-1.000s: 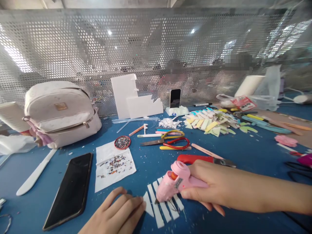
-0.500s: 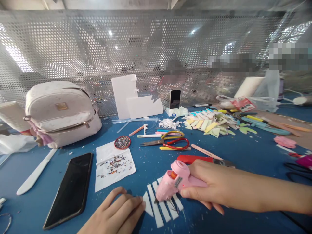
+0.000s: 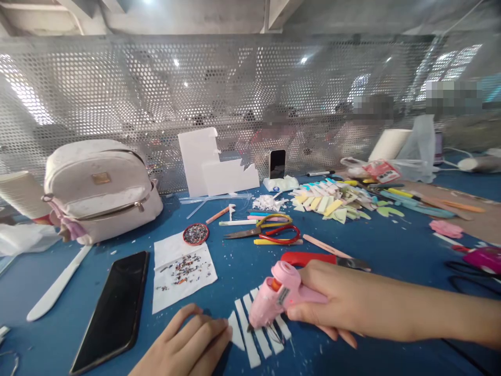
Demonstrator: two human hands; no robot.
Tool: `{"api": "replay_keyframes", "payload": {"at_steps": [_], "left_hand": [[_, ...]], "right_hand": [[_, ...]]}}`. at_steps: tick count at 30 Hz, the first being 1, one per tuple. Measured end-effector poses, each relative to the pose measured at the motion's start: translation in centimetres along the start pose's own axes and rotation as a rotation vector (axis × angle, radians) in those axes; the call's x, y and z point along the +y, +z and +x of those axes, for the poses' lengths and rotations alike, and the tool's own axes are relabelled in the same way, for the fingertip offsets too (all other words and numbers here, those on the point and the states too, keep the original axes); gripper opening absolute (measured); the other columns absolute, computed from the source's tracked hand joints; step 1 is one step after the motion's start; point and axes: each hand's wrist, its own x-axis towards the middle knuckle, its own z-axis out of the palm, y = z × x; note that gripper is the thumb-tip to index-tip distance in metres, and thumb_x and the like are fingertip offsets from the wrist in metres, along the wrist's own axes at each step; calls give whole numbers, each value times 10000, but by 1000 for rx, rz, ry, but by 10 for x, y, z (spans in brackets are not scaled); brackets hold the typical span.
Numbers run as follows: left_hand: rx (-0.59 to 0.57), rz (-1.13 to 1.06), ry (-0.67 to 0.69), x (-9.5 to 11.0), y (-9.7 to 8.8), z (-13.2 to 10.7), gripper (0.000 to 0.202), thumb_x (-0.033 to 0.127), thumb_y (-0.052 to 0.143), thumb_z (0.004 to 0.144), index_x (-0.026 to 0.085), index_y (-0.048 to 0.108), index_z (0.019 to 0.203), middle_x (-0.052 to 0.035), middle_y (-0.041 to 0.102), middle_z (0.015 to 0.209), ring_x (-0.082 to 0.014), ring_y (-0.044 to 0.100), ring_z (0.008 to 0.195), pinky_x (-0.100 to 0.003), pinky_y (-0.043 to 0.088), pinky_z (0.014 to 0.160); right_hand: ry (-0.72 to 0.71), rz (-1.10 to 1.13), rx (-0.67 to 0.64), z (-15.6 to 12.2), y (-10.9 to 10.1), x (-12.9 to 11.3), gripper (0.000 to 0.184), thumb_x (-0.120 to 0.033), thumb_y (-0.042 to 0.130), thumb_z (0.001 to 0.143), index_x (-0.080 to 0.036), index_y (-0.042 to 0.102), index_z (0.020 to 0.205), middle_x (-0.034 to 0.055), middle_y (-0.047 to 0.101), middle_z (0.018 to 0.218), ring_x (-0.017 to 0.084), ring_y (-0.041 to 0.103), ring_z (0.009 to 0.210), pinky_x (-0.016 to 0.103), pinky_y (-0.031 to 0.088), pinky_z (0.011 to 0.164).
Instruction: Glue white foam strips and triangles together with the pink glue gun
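My right hand (image 3: 319,300) is wrapped around the handle of a pink hot glue gun (image 3: 270,297). The gun points down, its dark nozzle at one of several white strips (image 3: 251,342) lying side by side on the blue table. Its wire stand hangs over the strips to the right. My left hand (image 3: 191,339) lies low on the table with its fingers extended, the fingertips against a white triangular piece (image 3: 236,332) at the left end of the row. The left thumb is hidden.
Red-handled pliers (image 3: 313,258) lie just behind the glue gun, with scissors (image 3: 270,230) and markers beyond. On the left are a black phone (image 3: 113,308), a paper sheet (image 3: 164,300) with glitter bits, and a white backpack (image 3: 102,193). Colored scraps (image 3: 332,201) are piled at back right.
The camera view has tilted up slightly, so the whole table sits a little lower in the picture. Both hands and the glue gun stay almost in place over the strips.
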Motion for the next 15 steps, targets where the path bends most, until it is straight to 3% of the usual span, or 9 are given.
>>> {"api": "replay_keyframes", "payload": {"at_steps": [8, 15], "left_hand": [[32, -7, -11, 0, 1, 0, 392, 166, 296, 1049, 155, 645, 1229, -53, 662, 1073, -154, 588, 948, -353, 394, 1079], [21, -8, -12, -2, -1, 0, 404, 172, 291, 1050, 156, 647, 1241, -47, 672, 1083, -156, 583, 960, -350, 394, 1082]], "right_hand": [[89, -38, -5, 0, 1, -3, 348, -441, 488, 961, -157, 682, 1015, -40, 555, 605, 71, 503, 434, 153, 394, 454], [79, -20, -31, 2, -1, -1, 365, -486, 499, 958, -161, 666, 955, -30, 573, 616, 90, 536, 454, 171, 412, 468]]}}
